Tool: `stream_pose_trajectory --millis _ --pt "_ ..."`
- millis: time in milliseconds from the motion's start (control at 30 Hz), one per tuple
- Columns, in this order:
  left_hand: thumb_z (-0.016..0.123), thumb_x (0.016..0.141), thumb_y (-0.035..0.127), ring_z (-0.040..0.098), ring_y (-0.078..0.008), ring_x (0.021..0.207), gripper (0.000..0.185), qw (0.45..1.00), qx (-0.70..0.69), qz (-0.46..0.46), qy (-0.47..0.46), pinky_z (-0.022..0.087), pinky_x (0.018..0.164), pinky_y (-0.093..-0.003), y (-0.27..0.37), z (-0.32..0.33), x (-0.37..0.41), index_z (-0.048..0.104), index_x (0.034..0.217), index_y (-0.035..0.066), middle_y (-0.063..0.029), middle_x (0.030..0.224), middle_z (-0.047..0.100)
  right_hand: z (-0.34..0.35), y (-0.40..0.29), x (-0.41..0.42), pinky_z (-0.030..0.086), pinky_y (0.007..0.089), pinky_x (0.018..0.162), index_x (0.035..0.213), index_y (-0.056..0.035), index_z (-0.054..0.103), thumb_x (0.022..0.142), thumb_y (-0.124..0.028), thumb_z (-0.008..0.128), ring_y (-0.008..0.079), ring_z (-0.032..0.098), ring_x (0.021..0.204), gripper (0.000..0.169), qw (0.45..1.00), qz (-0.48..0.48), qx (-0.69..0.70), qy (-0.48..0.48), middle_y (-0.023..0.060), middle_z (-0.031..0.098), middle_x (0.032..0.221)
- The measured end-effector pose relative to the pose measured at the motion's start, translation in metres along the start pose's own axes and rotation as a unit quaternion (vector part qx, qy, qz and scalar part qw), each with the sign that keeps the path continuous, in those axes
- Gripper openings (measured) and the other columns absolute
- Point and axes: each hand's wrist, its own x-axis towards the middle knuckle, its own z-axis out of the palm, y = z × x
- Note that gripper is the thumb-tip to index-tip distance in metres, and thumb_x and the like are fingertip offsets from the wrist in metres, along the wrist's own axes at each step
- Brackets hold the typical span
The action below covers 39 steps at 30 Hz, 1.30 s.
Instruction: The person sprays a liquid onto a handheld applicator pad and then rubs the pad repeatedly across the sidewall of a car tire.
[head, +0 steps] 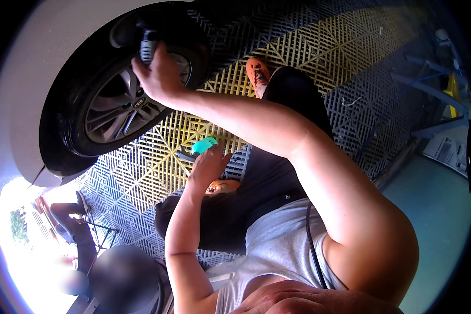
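Observation:
My right hand (159,76) is up against the top of a car wheel (137,104). It grips a ribbed grey and black handle (147,46), whose far end is lost in the dark wheel arch. Black tyre rubber (76,117) surrounds the multi-spoke alloy rim. Lower down, below the wheel and over the floor, my left hand (209,165) holds a teal-green object (204,145). A dark grey part (186,154) projects beside that object; its exact kind is unclear.
Light-coloured car bodywork (27,86) curves around the tyre. Yellow and grey plastic grid tiles (141,172) cover the floor. A seated person (82,243) is at lower left, near a bright opening. Metal framework (435,78) and a blue cord (402,88) lie at right.

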Motion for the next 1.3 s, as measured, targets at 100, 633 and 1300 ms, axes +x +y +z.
stream_pose_trajectory --millis 100,633,1300 --pt "0.068 0.095 0.025 0.069 -0.0447 0.101 0.049 1.000 0.007 0.007 -0.002 0.055 0.088 -0.0504 0.002 0.001 -0.001 0.057 0.133 -0.004 -0.0307 0.109 0.069 0.008 0.032 0.016 0.053 0.0341 0.048 0.104 -0.0009 0.056 0.096 -0.025 0.067 0.0178 0.066 0.056 0.027 0.998 -0.058 -0.030 0.001 0.0095 0.068 0.070" --pt "0.066 0.097 0.021 0.071 -0.0320 0.104 0.041 0.946 -0.298 0.120 0.049 0.056 0.086 -0.0439 -0.005 0.120 0.115 0.059 0.131 0.000 -0.0213 0.116 0.070 -0.024 0.044 0.011 0.058 0.0401 0.054 0.107 0.0003 0.064 0.091 -0.022 0.070 0.0236 0.070 0.061 0.028 0.981 -0.111 -0.133 -0.092 0.0118 0.069 0.070" --pt "0.068 0.097 0.025 0.070 -0.0249 0.096 0.040 0.594 -0.800 -0.042 0.078 0.056 0.082 -0.0390 0.138 0.135 0.201 0.061 0.125 -0.003 -0.0162 0.111 0.070 -0.144 0.200 0.017 0.058 0.0447 0.087 0.107 -0.0014 0.068 0.092 -0.042 0.073 0.0363 0.072 0.094 0.043 0.898 0.056 -0.431 -0.074 0.0191 0.073 0.099"
